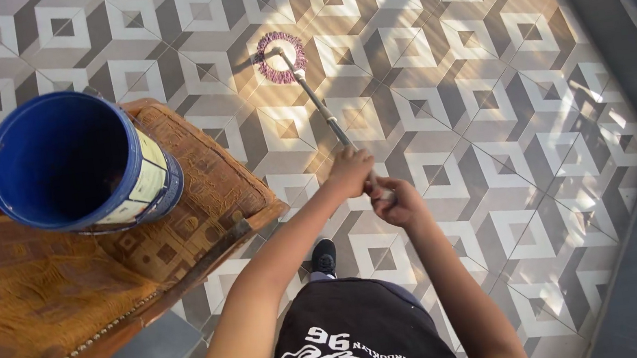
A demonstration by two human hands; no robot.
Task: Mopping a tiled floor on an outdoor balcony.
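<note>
- The person is standing on a patterned tile floor [488, 99] and mopping it; both hands are gripping the mop handle [321, 105], which is slanting away from the body toward the upper middle of the view.
- The left hand [349, 172] is wrapping the handle lower down the shaft, fingers closed round it; the right hand [397, 200] is clenching the very top end of the handle, just beside the left and nearer the body.
- The mop head [280, 57], a round purplish tuft of strands, is resting flat on the floor in a patch of sunlight, well ahead of the person's shoe [323, 257].
- To the left, a blue bucket [78, 161] is sitting upright on the cushioned seat of a brown wooden chair [31, 299]; whether it is holding water is hard to tell, since its inside is in shadow.
- A grey raised edge [604, 43] is running along the right side of the floor.
- Judging from the pose, the step in hand is the wiping stroke itself, with the mop stretched out far from the body.
- The next move is likely calling for both hands to be keeping a firm closed grip while drawing the handle back or sweeping it sideways, with the head pressed flat on the tiles, and steering clear of the chair leg and the bucket.
</note>
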